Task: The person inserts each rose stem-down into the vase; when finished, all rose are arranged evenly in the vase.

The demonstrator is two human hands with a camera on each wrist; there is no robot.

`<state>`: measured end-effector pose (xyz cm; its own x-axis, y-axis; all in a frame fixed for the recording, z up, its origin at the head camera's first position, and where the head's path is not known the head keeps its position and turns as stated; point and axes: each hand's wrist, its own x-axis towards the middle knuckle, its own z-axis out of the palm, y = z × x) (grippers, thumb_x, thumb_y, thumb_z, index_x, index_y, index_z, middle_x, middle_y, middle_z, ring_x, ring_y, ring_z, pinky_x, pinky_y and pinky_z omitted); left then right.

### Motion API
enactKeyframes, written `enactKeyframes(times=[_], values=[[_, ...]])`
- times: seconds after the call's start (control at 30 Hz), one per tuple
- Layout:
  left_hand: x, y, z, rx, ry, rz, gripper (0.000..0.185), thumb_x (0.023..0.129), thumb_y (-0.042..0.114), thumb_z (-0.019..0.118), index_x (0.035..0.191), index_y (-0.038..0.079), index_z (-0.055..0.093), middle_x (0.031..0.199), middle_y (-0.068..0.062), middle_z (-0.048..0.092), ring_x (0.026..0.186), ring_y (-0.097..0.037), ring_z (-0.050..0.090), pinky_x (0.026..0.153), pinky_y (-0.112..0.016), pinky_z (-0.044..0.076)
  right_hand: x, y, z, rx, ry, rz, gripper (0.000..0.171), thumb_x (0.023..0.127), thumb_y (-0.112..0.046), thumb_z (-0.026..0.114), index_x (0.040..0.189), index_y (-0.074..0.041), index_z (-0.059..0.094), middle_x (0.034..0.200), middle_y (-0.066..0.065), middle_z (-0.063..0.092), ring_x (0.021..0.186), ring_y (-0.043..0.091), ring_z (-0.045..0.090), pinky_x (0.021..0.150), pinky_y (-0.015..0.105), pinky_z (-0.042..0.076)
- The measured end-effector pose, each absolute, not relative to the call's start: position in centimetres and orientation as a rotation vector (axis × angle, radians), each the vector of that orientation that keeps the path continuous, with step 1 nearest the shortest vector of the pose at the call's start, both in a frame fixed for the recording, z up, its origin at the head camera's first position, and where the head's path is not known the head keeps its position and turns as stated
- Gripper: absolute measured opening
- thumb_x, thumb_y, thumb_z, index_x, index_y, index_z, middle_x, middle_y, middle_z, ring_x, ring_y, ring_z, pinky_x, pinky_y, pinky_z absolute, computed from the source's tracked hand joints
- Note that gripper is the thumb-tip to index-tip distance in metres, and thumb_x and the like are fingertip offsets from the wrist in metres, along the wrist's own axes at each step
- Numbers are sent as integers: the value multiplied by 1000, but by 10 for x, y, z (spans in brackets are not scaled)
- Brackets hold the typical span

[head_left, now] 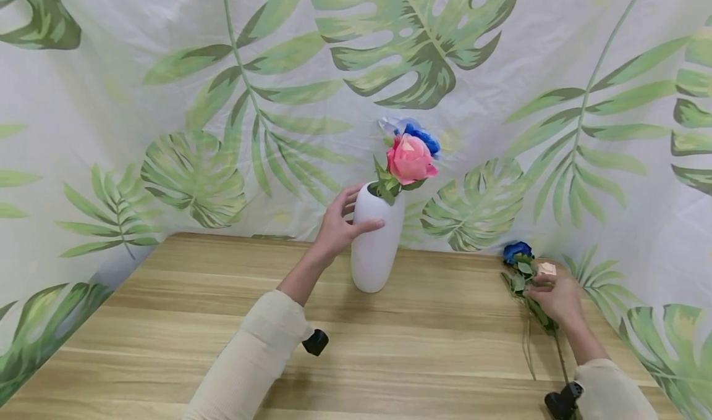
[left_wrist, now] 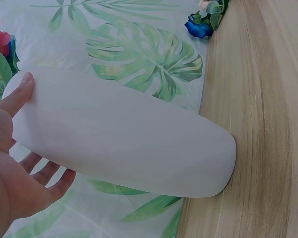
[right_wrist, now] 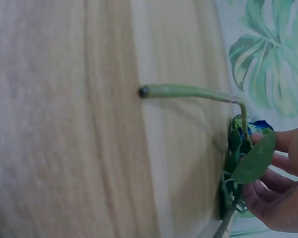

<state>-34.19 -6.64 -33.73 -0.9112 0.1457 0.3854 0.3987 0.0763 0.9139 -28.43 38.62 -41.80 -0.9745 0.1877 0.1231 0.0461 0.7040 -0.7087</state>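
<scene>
A tall white vase (head_left: 375,241) stands on the table, leaning slightly. It holds a pink rose (head_left: 411,159) and a blue flower (head_left: 419,137) behind it. My left hand (head_left: 339,225) grips the vase near its mouth, thumb across the front and fingers round the side; the left wrist view shows the thumb (left_wrist: 24,89) near the rim. Far to the right, my right hand (head_left: 559,296) pinches a pale rose (head_left: 547,268) below its bloom, fingertips among green leaves (right_wrist: 256,158). Beside it lies a blue rose (head_left: 517,252). One green stem (right_wrist: 188,91) points toward the right wrist camera.
The wooden table (head_left: 211,321) ends at a hanging cloth (head_left: 289,130) with printed green leaves, close behind the vase. Long thin stems (head_left: 560,352) lie toward the front right. Small black devices (head_left: 316,342) sit at both wrists.
</scene>
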Motion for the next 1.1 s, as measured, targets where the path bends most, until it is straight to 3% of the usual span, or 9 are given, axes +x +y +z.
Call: enactKeyframes(times=[0.13, 0.23, 0.33, 0.43, 0.5, 0.63, 0.7, 0.93, 1.1], values=[[-342, -66, -337, -548, -2152, -1933, 79, 84, 12, 87, 153, 16, 49, 152, -13, 49, 132, -35, 53, 101, -57, 51, -290, 386, -423, -172, -2767, 1055, 43, 92, -9, 75, 120, 21, 61, 98, 27, 75, 97, 46, 71, 69, 33, 58], [-342, -66, -337, -550, -2152, -1930, 79, 84, 11, 87, 153, 16, 48, 152, -13, 49, 132, -34, 53, 101, -56, 52, -292, 385, -423, -194, -2777, 1043, 43, 92, -11, 75, 119, 20, 63, 98, 28, 74, 98, 50, 68, 74, 45, 58], [-341, -66, -336, -547, -2154, -1927, 79, 84, 10, 87, 153, 16, 48, 152, -13, 50, 132, -34, 54, 100, -56, 52, -294, 384, -423, -221, -2769, 1064, 44, 91, -11, 76, 120, 19, 62, 106, 34, 71, 97, 49, 68, 70, 41, 57], [-341, -66, -336, -542, -2157, -1928, 80, 84, 10, 87, 153, 16, 48, 152, -13, 49, 132, -34, 53, 100, -56, 52, -294, 384, -421, -250, -2751, 1124, 46, 91, -11, 75, 124, 18, 61, 117, 39, 65, 94, 44, 68, 65, 32, 53], [-340, -66, -336, -541, -2158, -1930, 80, 84, 11, 87, 153, 16, 48, 152, -13, 49, 132, -35, 53, 100, -56, 52, -294, 384, -420, -271, -2730, 1176, 47, 92, -10, 75, 125, 18, 59, 114, 37, 66, 86, 32, 70, 63, 28, 52], [-340, -66, -336, -540, -2162, -1931, 79, 84, 11, 87, 153, 16, 48, 152, -12, 49, 132, -35, 53, 100, -57, 52, -292, 382, -420, -316, -2645, 1291, 47, 91, -6, 76, 128, 17, 57, 86, 14, 74, 69, 4, 64, 59, 25, 51], [-340, -66, -336, -540, -2160, -1931, 79, 84, 11, 87, 153, 16, 49, 152, -12, 49, 132, -34, 54, 99, -57, 53, -291, 380, -419, -320, -2576, 1363, 48, 91, -2, 75, 130, 18, 55, 79, 2, 74, 64, -1, 62, 58, 23, 52], [-341, -65, -336, -541, -2157, -1931, 79, 84, 10, 87, 153, 16, 49, 152, -13, 49, 132, -35, 53, 100, -56, 52, -289, 366, -412, -322, -2342, 1640, 53, 94, 6, 70, 140, 14, 47, 72, -13, 72, 65, 4, 71, 62, 25, 61], [-341, -65, -337, -540, -2149, -1942, 79, 83, 10, 87, 152, 16, 49, 152, -12, 49, 131, -34, 53, 99, -56, 53, -287, 357, -402, -342, -2208, 1815, 55, 94, 5, 71, 142, 9, 45, 73, -10, 73, 65, 5, 72, 65, 28, 62]])
